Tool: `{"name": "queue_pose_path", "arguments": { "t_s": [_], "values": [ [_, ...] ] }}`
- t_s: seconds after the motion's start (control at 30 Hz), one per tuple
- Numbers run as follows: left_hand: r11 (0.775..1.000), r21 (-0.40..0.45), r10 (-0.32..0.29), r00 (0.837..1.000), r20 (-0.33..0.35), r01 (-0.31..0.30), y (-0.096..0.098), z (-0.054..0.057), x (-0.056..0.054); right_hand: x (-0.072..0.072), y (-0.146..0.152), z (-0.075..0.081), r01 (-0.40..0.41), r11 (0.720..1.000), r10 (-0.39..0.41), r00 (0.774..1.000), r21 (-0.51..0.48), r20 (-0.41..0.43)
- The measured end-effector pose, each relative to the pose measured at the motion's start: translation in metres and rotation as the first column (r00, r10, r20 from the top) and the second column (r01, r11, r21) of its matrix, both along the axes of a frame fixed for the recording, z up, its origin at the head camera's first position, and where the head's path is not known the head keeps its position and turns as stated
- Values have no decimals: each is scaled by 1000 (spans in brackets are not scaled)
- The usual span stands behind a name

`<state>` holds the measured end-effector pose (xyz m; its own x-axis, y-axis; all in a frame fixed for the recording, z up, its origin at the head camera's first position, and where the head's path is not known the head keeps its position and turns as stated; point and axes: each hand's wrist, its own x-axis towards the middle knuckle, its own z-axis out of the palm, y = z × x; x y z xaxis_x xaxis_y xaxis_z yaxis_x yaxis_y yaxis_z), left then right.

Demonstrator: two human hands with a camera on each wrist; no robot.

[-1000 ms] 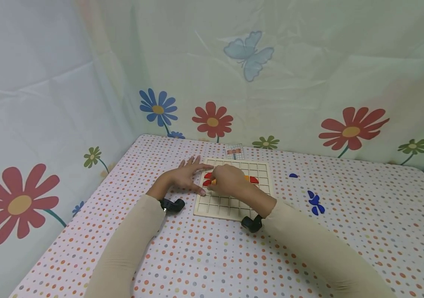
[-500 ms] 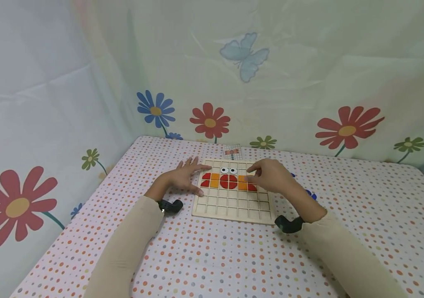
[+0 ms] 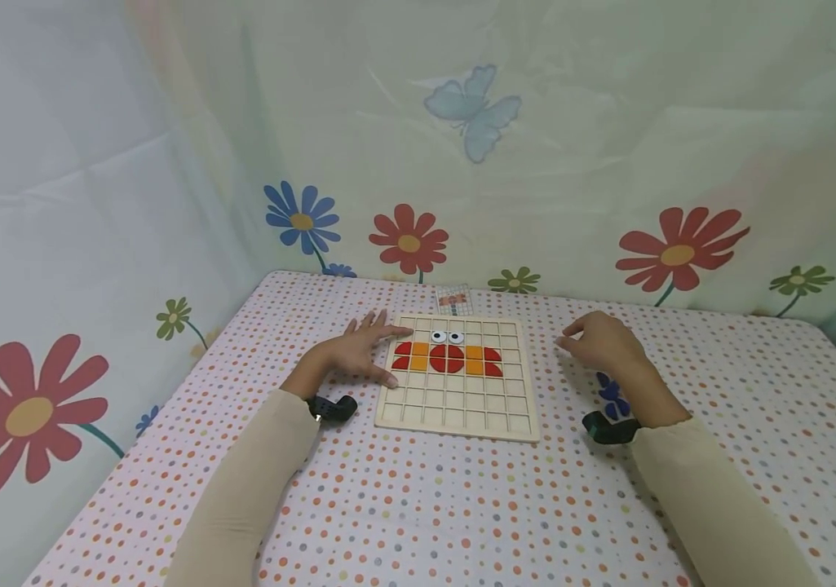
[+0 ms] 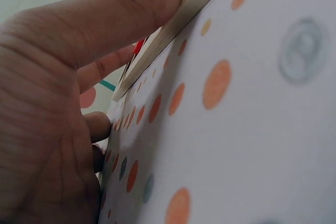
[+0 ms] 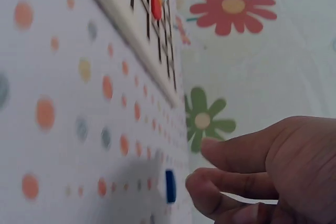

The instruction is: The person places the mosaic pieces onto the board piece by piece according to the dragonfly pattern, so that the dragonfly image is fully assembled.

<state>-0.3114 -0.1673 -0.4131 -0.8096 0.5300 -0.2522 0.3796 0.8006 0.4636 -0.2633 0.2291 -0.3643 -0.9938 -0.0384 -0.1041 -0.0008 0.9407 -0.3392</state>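
Observation:
A wooden grid board (image 3: 456, 401) lies on the dotted table, with red curved pieces (image 3: 447, 359), orange pieces (image 3: 474, 359) and two white eye pieces (image 3: 447, 337) set in its upper rows. My left hand (image 3: 354, 352) rests at the board's left edge, fingers spread, the thumb (image 4: 121, 22) touching the wooden rim. To the right of the board, my right hand (image 3: 606, 346) hovers over the table with loosely bent fingers and nothing between them. In the right wrist view a blue piece (image 5: 170, 186) lies just beyond its fingertips. Several blue pieces (image 3: 612, 397) sit beside that wrist.
A small pattern card (image 3: 454, 300) lies behind the board, near the table's far edge. Flower-printed curtains (image 3: 564, 163) rise behind and to the left. Black wrist cameras (image 3: 334, 408) are strapped on both wrists.
My right hand has moved from the board's left side across to the right and off it, uncovering the coloured pieces and eyes. My left hand has stayed at the left edge.

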Motion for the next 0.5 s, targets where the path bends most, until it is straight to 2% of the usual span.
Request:
{"name": "queue_pose_path", "arguments": {
  "t_s": [0.17,0.5],
  "values": [
    [1000,6,-16,1000,-5,16,-1,0,0,-3,16,-11,4,1000,-4,999,-6,40],
    [1000,-6,-6,1000,0,6,1,2,1,0,20,-12,42,998,-39,997,-43,60]
  ]
}}
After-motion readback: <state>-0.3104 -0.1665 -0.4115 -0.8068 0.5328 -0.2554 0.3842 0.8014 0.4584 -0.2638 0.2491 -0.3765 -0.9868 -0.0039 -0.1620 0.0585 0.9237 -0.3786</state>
